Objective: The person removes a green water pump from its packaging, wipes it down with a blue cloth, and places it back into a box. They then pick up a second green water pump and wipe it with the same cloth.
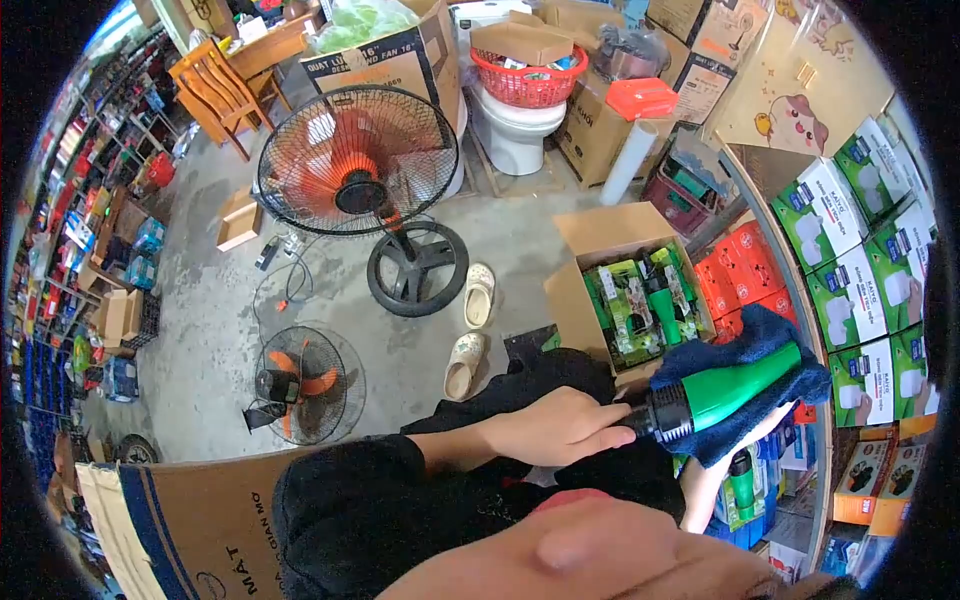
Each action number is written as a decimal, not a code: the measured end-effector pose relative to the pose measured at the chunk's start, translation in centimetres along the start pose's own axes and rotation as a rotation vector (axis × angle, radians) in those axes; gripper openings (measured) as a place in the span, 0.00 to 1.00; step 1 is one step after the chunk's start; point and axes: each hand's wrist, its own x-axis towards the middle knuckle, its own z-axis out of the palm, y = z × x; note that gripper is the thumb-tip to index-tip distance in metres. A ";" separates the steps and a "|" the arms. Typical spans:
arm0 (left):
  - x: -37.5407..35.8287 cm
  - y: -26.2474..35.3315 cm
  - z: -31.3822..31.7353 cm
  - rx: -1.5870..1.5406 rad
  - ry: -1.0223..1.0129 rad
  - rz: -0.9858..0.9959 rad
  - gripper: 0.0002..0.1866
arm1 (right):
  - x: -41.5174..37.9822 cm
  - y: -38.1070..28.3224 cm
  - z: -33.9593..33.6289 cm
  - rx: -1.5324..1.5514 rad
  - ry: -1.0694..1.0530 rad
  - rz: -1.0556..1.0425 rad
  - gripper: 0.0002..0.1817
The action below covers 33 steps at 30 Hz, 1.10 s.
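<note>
A green and black tool (pixel 715 392), shaped like a large flashlight, lies across in front of me on the right. My left hand (pixel 565 425) grips its narrow black end, beside the ribbed black collar. A dark blue cloth (pixel 690 362) lies under and around the tool's green body. My right hand is mostly hidden beneath that cloth; its forearm (pixel 700 490) comes up from below, and the cloth is bunched round the green end. Just beyond is an open cardboard carton (pixel 575 300) with several similar green and black items (pixel 660 300) in clear packs.
Stacked green-and-white boxes (pixel 850 310) and red boxes (pixel 740 265) line the right. A standing fan (pixel 360 190), a smaller fan (pixel 300 385) and a pair of clogs (pixel 480 295) are on the concrete floor. A large carton (pixel 200 520) is at lower left; shelves (pixel 90 230) run along the left.
</note>
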 end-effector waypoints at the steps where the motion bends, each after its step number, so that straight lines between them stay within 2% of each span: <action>1: 0.0 0.0 0.1 -0.001 0.001 0.000 0.18 | 0.4 0.7 1.5 -0.002 -0.006 0.005 0.32; 3: -0.1 0.0 0.2 0.075 0.006 0.030 0.17 | 0.1 0.6 1.4 -0.006 -0.018 0.014 0.32; 16: -0.3 0.0 -0.1 0.040 0.005 0.033 0.17 | -0.8 1.2 2.1 -0.025 -0.097 0.086 0.31; 19: -0.1 0.6 -0.8 -0.083 0.004 0.000 0.16 | -0.2 1.7 3.2 -0.025 -0.107 0.099 0.31; 20: -0.1 0.9 -1.0 -0.228 -0.039 -0.076 0.17 | 0.1 1.6 3.5 -0.025 -0.109 0.101 0.30; 21: -0.1 1.0 -1.1 -0.374 -0.084 -0.153 0.18 | -7.3 2.9 3.7 -0.023 -0.109 0.104 0.30; 22: -0.1 0.9 -0.9 -0.380 -0.091 -0.152 0.18 | -0.6 2.2 3.9 -0.022 -0.106 0.105 0.30; 25: -0.1 0.9 -0.4 -0.334 -0.051 -0.126 0.17 | 1.2 1.9 5.6 -0.019 -0.090 0.102 0.30; 26: -0.3 0.9 -0.5 -0.380 -0.048 -0.131 0.16 | -6.0 2.4 2.7 -0.018 -0.083 0.097 0.30; 27: -0.5 0.9 -0.5 -0.426 -0.047 -0.137 0.16 | -6.3 2.9 1.1 -0.017 -0.078 0.091 0.30; 28: -0.9 0.8 -0.1 -0.430 -0.060 -0.132 0.16 | -7.1 2.2 2.1 -0.140 -0.246 0.005 0.40; 29: -1.5 0.4 0.6 -0.529 -0.028 -0.257 0.15 | -7.8 1.5 3.5 -0.265 -0.412 -0.082 0.51; 30: -1.8 0.1 1.0 -0.625 0.004 -0.383 0.15 | -7.8 1.5 4.3 -0.376 -0.457 -0.058 0.51; 31: -1.8 0.1 0.9 -0.625 -0.012 -0.380 0.15 | -7.4 1.4 5.0 -0.485 -0.499 -0.033 0.51; 33: -1.7 0.0 0.7 -0.609 0.064 -0.221 0.15 | -7.0 0.8 6.0 -0.479 -0.507 0.044 0.51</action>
